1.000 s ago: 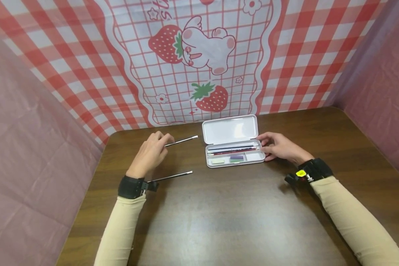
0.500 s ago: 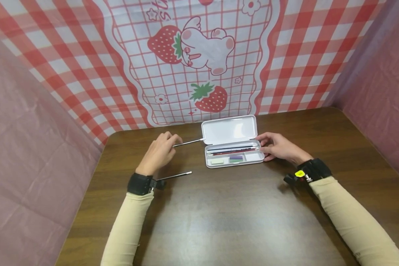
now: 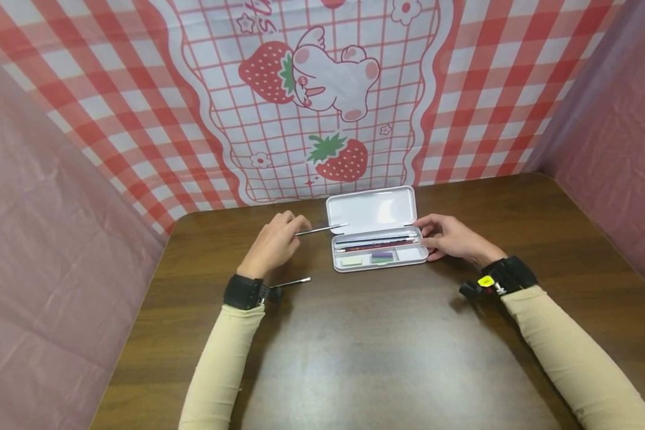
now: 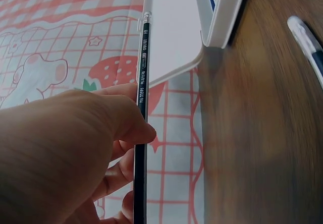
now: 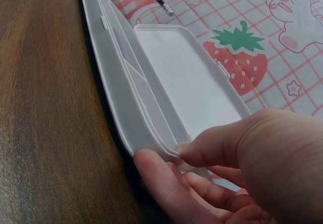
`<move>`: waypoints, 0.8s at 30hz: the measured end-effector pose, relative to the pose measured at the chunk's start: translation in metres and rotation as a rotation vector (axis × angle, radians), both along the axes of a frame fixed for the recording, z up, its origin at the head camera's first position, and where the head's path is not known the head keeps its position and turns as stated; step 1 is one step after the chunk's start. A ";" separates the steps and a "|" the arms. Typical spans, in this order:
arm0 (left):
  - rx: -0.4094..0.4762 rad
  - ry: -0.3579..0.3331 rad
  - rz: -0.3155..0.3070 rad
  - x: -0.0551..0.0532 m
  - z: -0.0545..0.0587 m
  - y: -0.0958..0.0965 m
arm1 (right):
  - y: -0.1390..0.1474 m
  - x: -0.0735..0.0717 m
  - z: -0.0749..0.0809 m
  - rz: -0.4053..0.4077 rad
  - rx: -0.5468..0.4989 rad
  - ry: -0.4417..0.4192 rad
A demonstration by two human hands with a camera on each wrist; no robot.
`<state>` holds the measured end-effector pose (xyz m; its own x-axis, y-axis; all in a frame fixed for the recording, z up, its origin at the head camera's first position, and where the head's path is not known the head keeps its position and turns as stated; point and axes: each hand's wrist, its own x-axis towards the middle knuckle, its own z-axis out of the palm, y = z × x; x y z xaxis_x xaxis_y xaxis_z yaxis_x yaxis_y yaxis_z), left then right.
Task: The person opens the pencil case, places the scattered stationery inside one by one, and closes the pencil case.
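Note:
My left hand (image 3: 274, 242) pinches a dark pencil (image 4: 143, 77) between thumb and fingers. In the head view the pencil's white-tipped end overlaps the lower left of the raised lid. A white pencil case (image 3: 380, 263) stands with its lid (image 3: 373, 209) up against the cloth. Inside lie several pencils (image 3: 376, 243), a pale eraser-like block (image 3: 352, 261) and a purple-and-green block (image 3: 382, 257). My right hand (image 3: 448, 239) grips the case's right end, thumb at the rim and fingers on the outside wall (image 5: 126, 103).
Another dark pencil (image 3: 295, 282) lies on the brown wooden table (image 3: 355, 346), partly hidden by the left wrist's camera. Behind the table hangs a red checked cloth (image 3: 484, 107) with strawberries. Pink curtains (image 3: 59, 239) close off both sides.
My left hand has moved right with the pencil, bringing its tip from left of the case to over the lid's lower left. The right hand and the case have stayed put.

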<state>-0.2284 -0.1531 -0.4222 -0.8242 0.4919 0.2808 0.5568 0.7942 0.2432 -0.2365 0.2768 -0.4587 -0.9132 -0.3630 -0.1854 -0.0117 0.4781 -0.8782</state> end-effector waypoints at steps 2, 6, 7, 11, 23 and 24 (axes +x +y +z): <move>-0.001 -0.008 -0.005 -0.001 0.000 0.004 | 0.000 0.000 -0.001 0.000 0.000 0.001; 0.002 -0.021 -0.018 -0.003 -0.002 0.012 | 0.001 0.000 -0.001 -0.003 0.008 0.000; 0.005 -0.028 -0.022 -0.004 -0.002 0.014 | 0.001 0.000 0.000 -0.001 0.008 -0.001; 0.006 -0.048 -0.033 -0.006 -0.004 0.022 | 0.001 -0.001 0.000 0.000 0.005 -0.001; 0.030 0.002 -0.108 -0.030 -0.036 0.038 | 0.000 -0.002 -0.002 0.002 0.000 0.001; 0.038 0.024 -0.125 -0.039 -0.048 0.037 | 0.001 -0.001 -0.002 0.001 0.001 0.001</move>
<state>-0.2676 -0.1159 -0.4706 -0.7498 0.5793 0.3197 0.6571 0.7085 0.2573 -0.2380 0.2773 -0.4608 -0.9130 -0.3638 -0.1847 -0.0135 0.4793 -0.8775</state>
